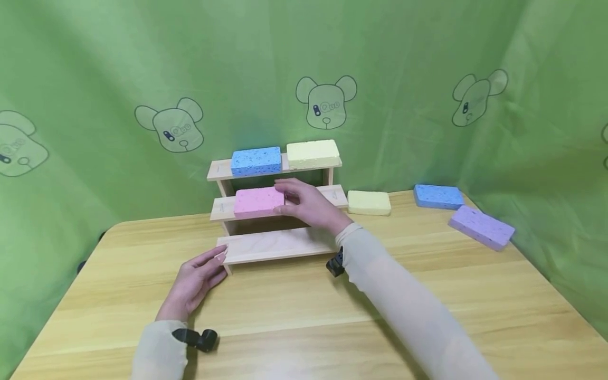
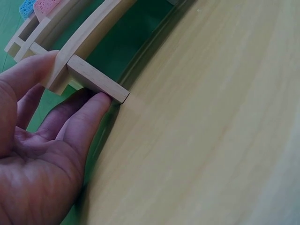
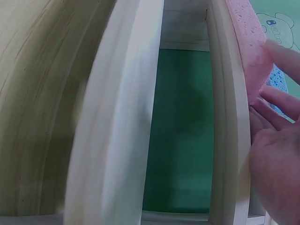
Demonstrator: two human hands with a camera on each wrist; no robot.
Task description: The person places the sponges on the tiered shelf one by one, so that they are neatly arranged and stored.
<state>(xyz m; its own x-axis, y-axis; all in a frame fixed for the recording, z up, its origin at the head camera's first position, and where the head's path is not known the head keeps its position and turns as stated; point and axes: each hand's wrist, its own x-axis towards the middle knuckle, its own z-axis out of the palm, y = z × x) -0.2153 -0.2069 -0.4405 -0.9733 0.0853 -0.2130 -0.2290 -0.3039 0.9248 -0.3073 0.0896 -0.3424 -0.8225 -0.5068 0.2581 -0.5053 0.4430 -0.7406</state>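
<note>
A three-tier wooden shelf (image 1: 272, 246) stands on the table against the green cloth. On its middle tier lies a pink sponge (image 1: 258, 201). My right hand (image 1: 309, 205) grips the right end of that sponge, thumb at the front and fingers behind; the right wrist view shows fingertips against the sponge (image 3: 253, 51). At the lowest tier's left end, my left hand (image 1: 197, 279) holds the wooden shelf (image 2: 96, 77), with the thumb at the board and a fingertip against the leg. The top tier carries a blue sponge (image 1: 256, 161) and a pale yellow sponge (image 1: 312, 154).
Right of the shelf, another yellow sponge (image 1: 369, 203) lies on the wooden table (image 1: 304, 327). Farther right are a second blue sponge (image 1: 438, 196) and a purple sponge (image 1: 482, 227), close to the table's right edge. Green cloth (image 1: 404, 47) hangs behind and at the sides.
</note>
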